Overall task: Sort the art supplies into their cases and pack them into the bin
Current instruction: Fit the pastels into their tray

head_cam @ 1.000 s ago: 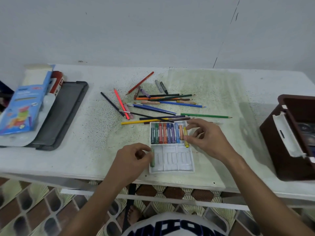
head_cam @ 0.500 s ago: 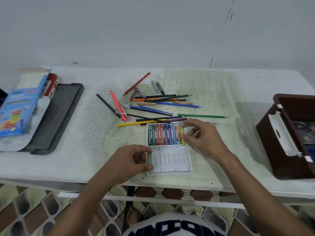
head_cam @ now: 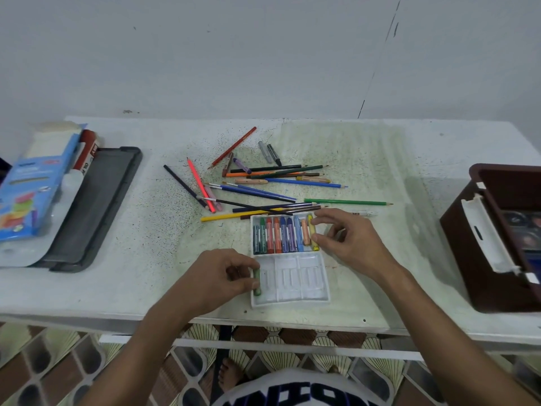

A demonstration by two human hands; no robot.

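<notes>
- The white crayon tray (head_cam: 304,298) lies on the worktop (head_cam: 146,259) near its near edge, between both hands.
- The left hand (head_cam: 216,278) pinches a green crayon (head_cam: 257,282) at the tray's near-left corner.
- The right hand (head_cam: 348,241) grasps a yellow crayon (head_cam: 312,230) with fingertip and thumb at the right end of the far row of crayons (head_cam: 281,235).
- Loose coloured pencils (head_cam: 263,186) lie scattered just beyond the tray, some touching its far edge.
- A brown bin (head_cam: 468,244) stands at the right, well apart.
- At far left a blue box (head_cam: 26,189) rests on a dark tray (head_cam: 96,206).
</notes>
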